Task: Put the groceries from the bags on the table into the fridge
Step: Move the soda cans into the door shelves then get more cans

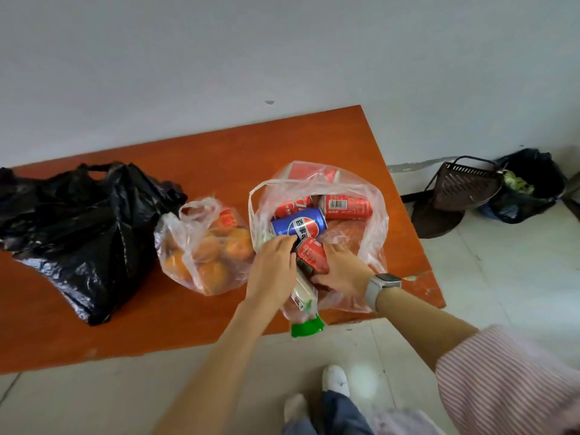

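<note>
Groceries remain bagged on the tabletop (pixel 219 158), none visibly unloaded: the right hand (pixel 340 271) grips a red can (pixel 312 255) inside the clear bag (pixel 370 215), the left hand (pixel 274 266) reaches alongside, its grasp unclear.

On your table (pixel 219 158): tied bag (pixel 84 233) frame left, fruit bag (pixel 201 249) centre, can bag (pixel 361 196) right; bin (pixel 461 189) on floor far right

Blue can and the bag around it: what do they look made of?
Blue can: likely thin metal, glossy printed skin with sheen along its side. Clear bag: thin plastic film, see-through, crinkled, shiny folds; red cans show through it.
</note>
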Demonstrator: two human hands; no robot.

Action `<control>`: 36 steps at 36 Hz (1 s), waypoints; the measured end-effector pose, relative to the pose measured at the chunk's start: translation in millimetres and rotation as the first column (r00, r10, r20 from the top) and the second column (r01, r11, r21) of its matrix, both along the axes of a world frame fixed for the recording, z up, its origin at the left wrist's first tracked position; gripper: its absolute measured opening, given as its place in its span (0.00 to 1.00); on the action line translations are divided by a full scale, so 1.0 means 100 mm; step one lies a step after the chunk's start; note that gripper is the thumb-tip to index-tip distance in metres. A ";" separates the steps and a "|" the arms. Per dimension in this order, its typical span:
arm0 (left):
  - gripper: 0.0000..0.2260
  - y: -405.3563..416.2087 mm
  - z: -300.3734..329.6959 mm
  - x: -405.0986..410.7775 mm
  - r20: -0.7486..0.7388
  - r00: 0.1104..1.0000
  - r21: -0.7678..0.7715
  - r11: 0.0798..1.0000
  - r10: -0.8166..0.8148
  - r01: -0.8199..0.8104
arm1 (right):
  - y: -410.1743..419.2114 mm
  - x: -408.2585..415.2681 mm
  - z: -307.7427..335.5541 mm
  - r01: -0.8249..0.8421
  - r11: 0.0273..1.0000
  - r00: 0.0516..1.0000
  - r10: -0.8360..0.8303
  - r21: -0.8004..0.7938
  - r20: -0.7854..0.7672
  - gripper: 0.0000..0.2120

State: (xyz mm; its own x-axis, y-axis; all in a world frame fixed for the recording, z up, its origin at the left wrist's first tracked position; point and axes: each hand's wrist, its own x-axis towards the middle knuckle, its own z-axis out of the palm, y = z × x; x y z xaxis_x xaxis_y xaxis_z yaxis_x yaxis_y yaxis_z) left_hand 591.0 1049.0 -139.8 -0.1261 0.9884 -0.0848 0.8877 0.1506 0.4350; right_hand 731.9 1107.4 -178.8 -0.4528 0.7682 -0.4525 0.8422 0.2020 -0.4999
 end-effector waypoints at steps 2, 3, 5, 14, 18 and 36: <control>0.18 0.17 -0.05 -0.02 -0.010 0.999 -0.019 0.999 -0.034 0.034 | 0.07 -0.04 -0.09 0.006 1.000 0.999 -0.005 -0.031 0.036 0.43; 0.18 0.25 -0.07 -0.02 -0.015 0.999 -0.026 0.998 -0.051 0.051 | 0.08 -0.05 -0.12 0.015 0.999 0.999 -0.014 -0.033 0.039 0.43; 0.19 0.40 -0.13 -0.03 -0.014 0.997 -0.031 0.997 -0.076 0.076 | 0.09 -0.04 -0.16 0.057 0.998 0.998 -0.057 -0.033 0.024 0.42; 0.22 0.74 -0.39 -0.01 -0.053 0.989 -0.071 0.988 -0.139 0.135 | 0.09 0.21 0.18 0.513 0.851 0.762 -0.511 -0.111 -0.398 0.38; 0.29 0.79 -0.49 0.08 -0.221 0.962 -0.143 0.981 -0.162 0.132 | 0.11 0.27 0.39 0.596 0.784 0.631 -0.590 -0.173 -0.504 0.40; 0.36 0.90 -0.47 0.03 -0.188 0.939 -0.026 0.957 -0.287 0.288 | -0.20 0.57 0.49 0.696 0.500 0.208 -0.827 -0.515 -0.522 0.29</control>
State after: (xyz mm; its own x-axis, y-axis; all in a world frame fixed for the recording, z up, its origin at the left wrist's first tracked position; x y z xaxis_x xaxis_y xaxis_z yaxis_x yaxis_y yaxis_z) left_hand 593.9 1138.9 -187.1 0.1498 0.9850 -0.0851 0.9587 -0.1237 0.2559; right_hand 789.0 1087.3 -129.6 0.1293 0.8748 -0.4670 -0.0280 -0.4675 -0.8836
